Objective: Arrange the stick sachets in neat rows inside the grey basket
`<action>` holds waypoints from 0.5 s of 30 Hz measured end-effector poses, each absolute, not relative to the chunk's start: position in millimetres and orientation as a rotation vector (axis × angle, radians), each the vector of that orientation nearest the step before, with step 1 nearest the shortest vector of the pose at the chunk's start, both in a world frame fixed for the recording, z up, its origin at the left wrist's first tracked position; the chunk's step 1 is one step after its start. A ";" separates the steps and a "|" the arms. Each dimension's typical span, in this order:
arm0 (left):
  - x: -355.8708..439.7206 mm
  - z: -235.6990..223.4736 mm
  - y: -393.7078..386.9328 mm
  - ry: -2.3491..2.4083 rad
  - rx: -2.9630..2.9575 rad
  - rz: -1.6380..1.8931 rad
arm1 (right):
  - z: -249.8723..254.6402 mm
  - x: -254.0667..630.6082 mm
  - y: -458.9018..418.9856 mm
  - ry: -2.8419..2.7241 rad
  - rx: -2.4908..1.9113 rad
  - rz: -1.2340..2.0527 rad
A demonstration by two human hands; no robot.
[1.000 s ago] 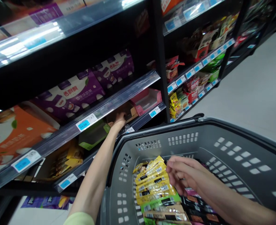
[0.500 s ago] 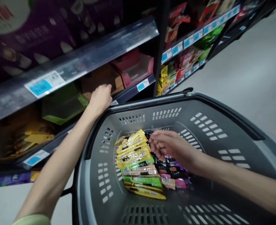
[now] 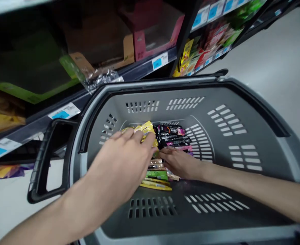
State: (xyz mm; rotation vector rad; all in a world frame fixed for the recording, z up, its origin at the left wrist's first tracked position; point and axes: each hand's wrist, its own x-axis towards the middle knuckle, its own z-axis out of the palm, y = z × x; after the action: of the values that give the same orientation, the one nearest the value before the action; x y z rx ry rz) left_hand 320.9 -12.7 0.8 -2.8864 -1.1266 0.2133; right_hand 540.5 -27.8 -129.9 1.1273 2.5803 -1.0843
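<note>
In the grey shopping basket (image 3: 185, 98) lie rows of slim, shiny snack packets. My left hand (image 3: 127, 156) reaches over the basket's left side, its fingers curled down on the yellow snack packets (image 3: 146, 127) and partly covering them. Beside it, my right hand (image 3: 179, 161) has its fingers together, tips in among the tan and pink packets, so what they pinch is partly hidden. Black snack packets (image 3: 171, 131) lie just beyond the right hand. Green packets (image 3: 157, 174) and a yellow one show below both hands.
Against the basket's far left rim, the lower store shelf (image 3: 139, 66) holds open display boxes, one pink (image 3: 150, 51), one green-edged (image 3: 30, 97). Crumpled clear plastic (image 3: 101, 78) lies on the shelf edge. A black basket handle (image 3: 37, 170) sticks out left. Pale floor (image 3: 275, 64) shows at right.
My left hand has left the shelf and come down into the basket onto the yellow packets. The right hand has lowered onto the packets. Clear plastic now shows where the left hand was.
</note>
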 end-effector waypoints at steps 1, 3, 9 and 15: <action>318.5 -7.3 -16.0 -1.145 -2.911 0.230 | -133.7 541.9 -29.7 2.562 1.078 -1.094; 312.6 -20.0 -16.2 -1.127 -2.953 0.283 | -138.9 543.9 -31.8 2.529 1.073 -1.191; 298.2 -23.2 -5.9 -1.062 -3.109 0.475 | -142.1 541.7 -30.3 2.451 1.183 -1.366; 300.9 -18.0 -8.1 -1.016 -3.197 0.564 | -135.8 532.2 -28.6 2.441 1.391 -1.539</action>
State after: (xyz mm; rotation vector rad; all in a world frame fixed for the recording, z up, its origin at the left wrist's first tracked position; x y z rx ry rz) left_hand 300.9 -8.1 -18.0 -3.1972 -1.0162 0.5636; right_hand 532.2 -28.6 -135.8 1.3913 2.4412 -1.5391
